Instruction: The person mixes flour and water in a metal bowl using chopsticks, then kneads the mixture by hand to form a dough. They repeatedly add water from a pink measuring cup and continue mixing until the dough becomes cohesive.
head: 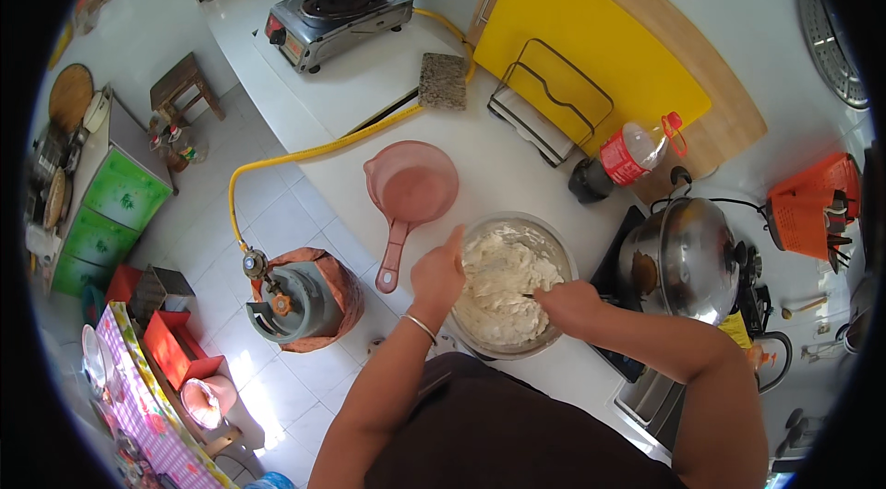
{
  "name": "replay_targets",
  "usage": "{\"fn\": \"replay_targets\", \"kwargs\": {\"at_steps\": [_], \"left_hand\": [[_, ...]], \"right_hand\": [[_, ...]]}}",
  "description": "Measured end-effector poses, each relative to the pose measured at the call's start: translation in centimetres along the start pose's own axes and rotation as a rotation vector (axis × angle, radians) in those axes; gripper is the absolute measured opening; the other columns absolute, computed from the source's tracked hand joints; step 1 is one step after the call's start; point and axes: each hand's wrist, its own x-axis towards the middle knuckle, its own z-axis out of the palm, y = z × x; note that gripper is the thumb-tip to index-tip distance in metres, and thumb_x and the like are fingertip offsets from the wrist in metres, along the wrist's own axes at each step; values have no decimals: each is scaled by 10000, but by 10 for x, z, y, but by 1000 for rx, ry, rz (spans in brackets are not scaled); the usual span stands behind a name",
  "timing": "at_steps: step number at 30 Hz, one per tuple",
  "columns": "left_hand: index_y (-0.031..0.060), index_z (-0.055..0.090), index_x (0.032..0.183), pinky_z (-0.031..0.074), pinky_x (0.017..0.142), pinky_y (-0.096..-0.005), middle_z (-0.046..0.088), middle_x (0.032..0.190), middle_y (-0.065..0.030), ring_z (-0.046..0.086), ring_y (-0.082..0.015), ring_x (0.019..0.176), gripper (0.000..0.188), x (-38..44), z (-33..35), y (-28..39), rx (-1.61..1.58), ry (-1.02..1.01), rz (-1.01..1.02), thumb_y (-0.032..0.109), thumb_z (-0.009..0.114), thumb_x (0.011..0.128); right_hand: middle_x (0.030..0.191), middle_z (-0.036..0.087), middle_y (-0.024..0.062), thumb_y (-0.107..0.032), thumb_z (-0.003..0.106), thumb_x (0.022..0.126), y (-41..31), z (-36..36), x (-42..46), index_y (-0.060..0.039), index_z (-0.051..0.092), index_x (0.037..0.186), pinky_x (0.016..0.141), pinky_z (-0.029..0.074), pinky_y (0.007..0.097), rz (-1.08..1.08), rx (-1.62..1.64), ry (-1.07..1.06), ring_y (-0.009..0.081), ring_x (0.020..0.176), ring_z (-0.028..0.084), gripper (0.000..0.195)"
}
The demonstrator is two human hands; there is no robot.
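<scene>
A round metal bowl [572, 260] stands on the counter close to my body. Pale, sticky, lumpy dough [509, 281] fills much of it, with smears up the inner wall. My left hand [439, 278] grips the bowl's left rim, a bangle on its wrist. Over the right side of the bowl, my right hand [571, 309] is closed around a thin dark utensil [529, 296], which reaches into the dough. Its kind is hard to make out because the fingers cover most of it. A translucent pink plastic dipper [415, 188] rests just beyond my left hand, its handle pointing towards me.
Right of the bowl, a lidded steel pot [640, 260] sits on a dark cooktop. Behind are a bottle [623, 153], a wire rack [561, 101] and a yellow cutting board [588, 39]. A yellow hose [325, 151] links the gas stove [339, 25] to a gas cylinder [304, 302] on the floor.
</scene>
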Motion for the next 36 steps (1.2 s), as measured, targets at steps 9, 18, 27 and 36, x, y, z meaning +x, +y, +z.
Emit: {"fn": "replay_targets", "kwargs": {"at_steps": [9,18,27,36], "left_hand": [[201,574,1393,487,629,-517,679,785,-171,650,-398,717,448,0,5,-4,-22,48,49,141,587,949],[221,555,1398,499,657,-523,681,806,-160,660,-381,746,490,0,0,3,-30,15,29,133,583,917],[196,583,1380,502,679,-518,680,816,-191,657,-401,769,435,1,6,-4,-124,36,63,142,572,949],[201,604,1364,502,722,-516,688,872,-208,658,-425,801,405,2,10,-9,-322,93,43,145,542,968]], "right_hand": [[849,714,151,-70,609,829,57,7,40,-21,674,988,630,571,462,81,-65,208,343,784,722,179],[823,706,161,-57,621,808,-10,10,8,-7,662,968,610,572,460,-8,18,136,343,767,724,173],[898,746,135,-84,618,818,52,-6,46,-63,764,882,650,577,458,167,-42,214,321,784,736,160],[793,722,142,-101,690,748,-55,-11,30,-57,749,749,615,575,437,-97,-82,357,295,752,740,74]]}}
